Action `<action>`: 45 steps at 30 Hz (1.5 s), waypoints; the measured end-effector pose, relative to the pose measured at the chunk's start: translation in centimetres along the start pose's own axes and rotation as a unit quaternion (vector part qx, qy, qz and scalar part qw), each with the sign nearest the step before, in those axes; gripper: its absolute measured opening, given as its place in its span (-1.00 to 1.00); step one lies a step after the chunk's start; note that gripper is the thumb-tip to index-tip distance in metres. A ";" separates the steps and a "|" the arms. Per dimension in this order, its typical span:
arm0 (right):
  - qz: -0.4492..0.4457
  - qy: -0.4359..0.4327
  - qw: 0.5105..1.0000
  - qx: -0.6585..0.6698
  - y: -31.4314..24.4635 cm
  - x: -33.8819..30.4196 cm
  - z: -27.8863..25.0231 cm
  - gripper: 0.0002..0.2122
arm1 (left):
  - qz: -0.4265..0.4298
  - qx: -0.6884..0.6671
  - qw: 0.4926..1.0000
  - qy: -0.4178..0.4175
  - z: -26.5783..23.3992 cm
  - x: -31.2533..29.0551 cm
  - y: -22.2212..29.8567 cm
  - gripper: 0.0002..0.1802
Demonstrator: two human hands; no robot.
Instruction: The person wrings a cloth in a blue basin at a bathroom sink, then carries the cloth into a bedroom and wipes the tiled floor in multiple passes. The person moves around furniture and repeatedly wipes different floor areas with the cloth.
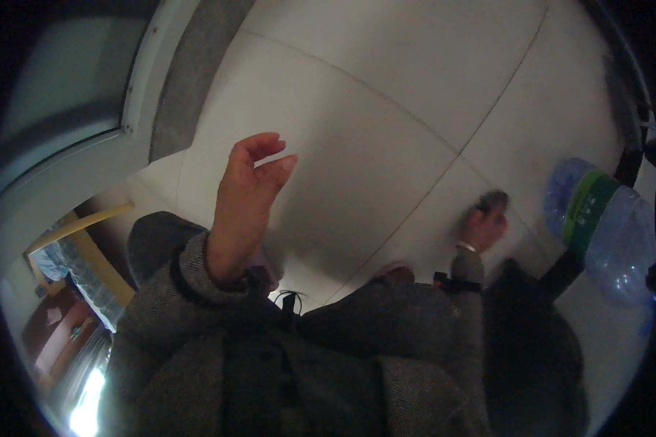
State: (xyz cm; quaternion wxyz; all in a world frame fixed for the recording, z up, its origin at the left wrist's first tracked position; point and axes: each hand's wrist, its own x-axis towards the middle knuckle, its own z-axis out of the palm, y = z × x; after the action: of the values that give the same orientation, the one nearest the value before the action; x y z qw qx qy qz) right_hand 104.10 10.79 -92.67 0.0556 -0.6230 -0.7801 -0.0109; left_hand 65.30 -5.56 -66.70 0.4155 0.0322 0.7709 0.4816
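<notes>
My left hand [244,200] is raised over the pale tiled floor [386,160]. Its fingers are bent, with a gap between thumb and fingertips, and nothing shows in it. Low at the right, my right hand [482,231] reaches down close to the floor. Its fingers are curled round a small dark object [495,199], blurred and too dim to name. A large clear plastic bottle [619,237] with a green label lies to the right of that hand.
A pale-framed glass door or window [73,80] with a grey strip [193,73] rises at the left. Beyond my left sleeve are a yellow curved bar [87,224] and plastic-wrapped items [84,280]. Dark bars [563,275] stand by the bottle.
</notes>
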 end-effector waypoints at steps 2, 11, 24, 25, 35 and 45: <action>-0.117 -0.022 0.992 0.029 -7.8 -2.3 -1.1 -0.42 | -0.002 -0.001 1.000 0.002 0.2 -0.2 0.2 -0.53; -0.465 -0.206 0.813 0.283 -17.4 -2.1 -5.0 -0.38 | -0.016 -0.010 1.000 0.022 -0.1 -1.1 2.6 -0.50; -0.146 -0.038 0.985 -0.083 -15.0 12.0 -1.7 -0.47 | 0.134 0.300 0.940 0.090 -16.2 -6.2 8.1 -0.40; -0.186 -0.134 0.969 -0.089 -17.3 10.0 -1.9 -0.47 | 0.126 0.329 0.931 0.095 -17.6 -6.5 7.1 -0.42; -0.620 -0.293 0.701 0.194 -27.3 -1.8 -5.0 -0.42 | 0.103 0.302 0.943 0.090 -21.3 -11.9 0.3 -0.44; -0.195 -0.167 0.966 0.004 -28.9 22.0 -1.9 -0.42 | 0.158 0.223 0.954 0.121 -22.0 -14.1 -0.9 -0.27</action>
State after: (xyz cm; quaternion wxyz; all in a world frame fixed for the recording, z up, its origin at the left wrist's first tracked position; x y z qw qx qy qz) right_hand 71.34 25.58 -87.09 -0.0764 -0.4513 -0.8850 0.0854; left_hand 60.09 -28.13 -54.60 0.2200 0.1868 0.8882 0.3574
